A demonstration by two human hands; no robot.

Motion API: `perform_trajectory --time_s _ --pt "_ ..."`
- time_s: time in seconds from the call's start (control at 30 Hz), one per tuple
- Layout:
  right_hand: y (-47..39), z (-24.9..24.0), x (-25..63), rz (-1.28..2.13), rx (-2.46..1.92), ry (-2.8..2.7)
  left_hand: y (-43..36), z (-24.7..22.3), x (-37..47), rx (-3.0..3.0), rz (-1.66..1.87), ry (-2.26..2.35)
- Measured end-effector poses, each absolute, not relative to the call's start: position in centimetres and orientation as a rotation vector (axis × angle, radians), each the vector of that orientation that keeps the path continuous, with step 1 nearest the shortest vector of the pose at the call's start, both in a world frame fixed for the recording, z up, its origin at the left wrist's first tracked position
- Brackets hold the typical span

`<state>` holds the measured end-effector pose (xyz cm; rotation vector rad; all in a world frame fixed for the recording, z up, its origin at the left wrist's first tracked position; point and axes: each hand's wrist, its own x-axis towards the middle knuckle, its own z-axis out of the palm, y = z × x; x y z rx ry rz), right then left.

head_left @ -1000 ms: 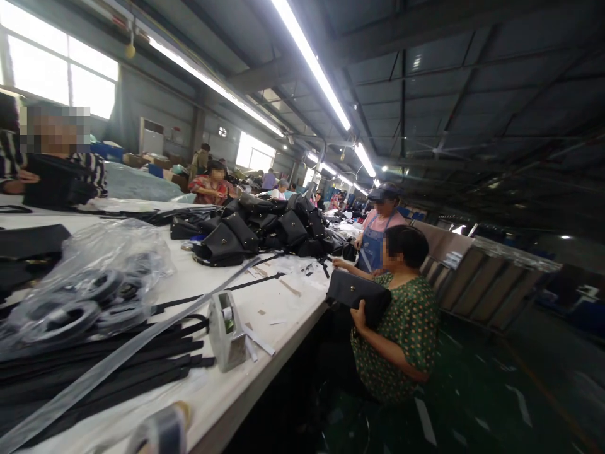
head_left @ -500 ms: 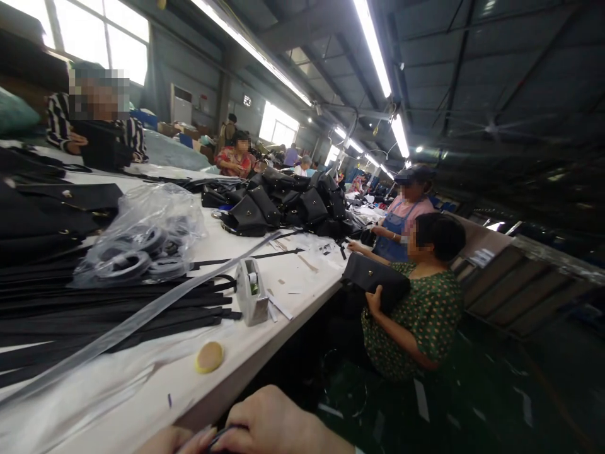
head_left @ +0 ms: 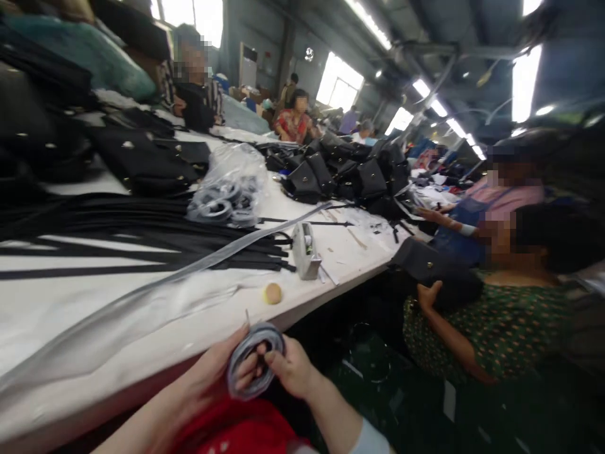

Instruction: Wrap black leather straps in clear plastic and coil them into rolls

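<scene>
Tape roll (head_left: pixel 236 371), a grey, partly see-through ring, is held in the air low in the view, just off the near edge of the white tabletop (head_left: pixel 208 320) and in front of a red garment (head_left: pixel 236 425). Both hands are closed around it: the left hand (head_left: pixel 225 348) grips its left rim, and the right hand (head_left: pixel 293 369) pinches the right rim, with the thumb near the opening. Some fingers are visible through the hole; to which hand each belongs, I cannot tell surely. This two-sided hold, I think, keeps the ring steady and its layers together.

The open face of the roll is turned up towards the wearer, somewhat tilted. Being a ring, it has no real long axis; its seen oval leans from lower left to upper right, and the axis of its hole points roughly to the camera. A thin pale piece stands up beside the left thumb, too small to identify.

On the tabletop, near the hands, lies a yellow-edged round disc (head_left: pixel 273 294). Beyond it a grey tape dispenser (head_left: pixel 307 258) stands close to the edge, probably for easy reach. A clear plastic bag (head_left: pixel 236 162) keeps similar rolls together, behind black straps (head_left: pixel 118 217) laid side by side, perhaps to avoid tangling.
</scene>
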<state>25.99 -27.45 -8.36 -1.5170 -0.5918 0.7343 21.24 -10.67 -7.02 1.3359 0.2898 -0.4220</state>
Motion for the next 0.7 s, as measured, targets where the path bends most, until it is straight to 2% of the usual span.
perform_trajectory --time_s 0.2,0.43,0.5,0.6,0.7 --pt "-27.2 -10.2 25.5 0.919 -1.889 -0.803 -9.3 -7.7 18.6 1.885 -0.104 0.082" --pt "-27.1 -10.7 25.6 1.207 -1.835 -0.885 -9.6 -9.5 15.6 1.960 -0.144 0.121" --pt "-28.2 -9.9 28.4 0.966 -2.022 -0.800 -9.1 -9.8 15.6 1.924 -0.166 0.145" --pt "-30.8 -8.7 34.4 0.314 -2.393 -0.500 -8.5 -9.9 15.7 1.863 -0.229 0.196" --pt "-33.3 -8.3 40.7 -0.001 -2.577 -0.270 -8.4 -10.1 15.7 1.807 -0.265 0.236"
